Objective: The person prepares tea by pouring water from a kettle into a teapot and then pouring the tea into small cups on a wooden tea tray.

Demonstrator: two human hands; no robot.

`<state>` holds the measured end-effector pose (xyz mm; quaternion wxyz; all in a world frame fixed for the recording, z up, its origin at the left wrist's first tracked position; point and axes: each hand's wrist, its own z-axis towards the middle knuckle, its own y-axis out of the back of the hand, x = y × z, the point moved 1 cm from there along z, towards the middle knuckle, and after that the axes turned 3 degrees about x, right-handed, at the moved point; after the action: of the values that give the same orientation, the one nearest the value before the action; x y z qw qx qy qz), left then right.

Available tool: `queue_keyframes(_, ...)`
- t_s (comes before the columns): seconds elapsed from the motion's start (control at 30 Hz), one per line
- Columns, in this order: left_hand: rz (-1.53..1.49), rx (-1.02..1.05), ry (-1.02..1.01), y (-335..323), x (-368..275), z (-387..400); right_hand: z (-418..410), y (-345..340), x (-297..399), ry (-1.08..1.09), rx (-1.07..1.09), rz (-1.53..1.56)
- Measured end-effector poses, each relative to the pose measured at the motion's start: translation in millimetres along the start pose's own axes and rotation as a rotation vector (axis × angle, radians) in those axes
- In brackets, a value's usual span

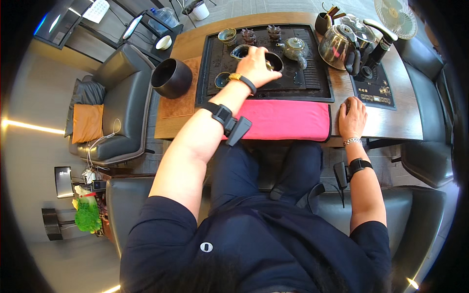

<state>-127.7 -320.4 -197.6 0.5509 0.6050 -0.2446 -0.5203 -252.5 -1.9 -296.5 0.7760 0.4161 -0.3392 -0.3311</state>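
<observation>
My left hand reaches over the dark tea tray. Its thumb and fingers span the rim of a dark bowl, and something gold-toned shows inside, mostly hidden by the hand. Left of that hand stand a spouted pitcher and a small blue-glazed cup. A grey-green teapot with a lid sits to its right. Resting on the wooden table near its front edge, my right hand has its fingers curled; a dark patch under them is unclear. A pink towel lies between the hands.
Two small figurines and a patterned cup stand at the tray's far side. A black pot is left of the tray. A glass kettle and an electric tea stove stand right. Leather armchairs flank the table.
</observation>
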Motion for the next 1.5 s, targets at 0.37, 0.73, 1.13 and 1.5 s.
queue_keyframes(0.37, 0.23, -0.099, -0.061, -50.2, -1.2, -3.0, 1.4, 6.6, 9.0, -0.025, 0.046, 0.039)
queue_keyframes(0.73, 0.038, -0.273, -0.161, -31.8, 25.8, -49.6, 2.1, 4.6, 9.5, -0.008, 0.052, 0.021)
queue_keyframes(1.13, 0.095, -0.656, 0.375, -13.0, 184.5, -205.2, 2.3, -1.2, 4.0, 0.024, 0.018, -0.006)
queue_keyframes(1.5, 0.309, -0.572, 0.574, -10.2, 226.7, -205.1, 1.6, -5.1, 7.1, 0.032, 0.032, -0.034)
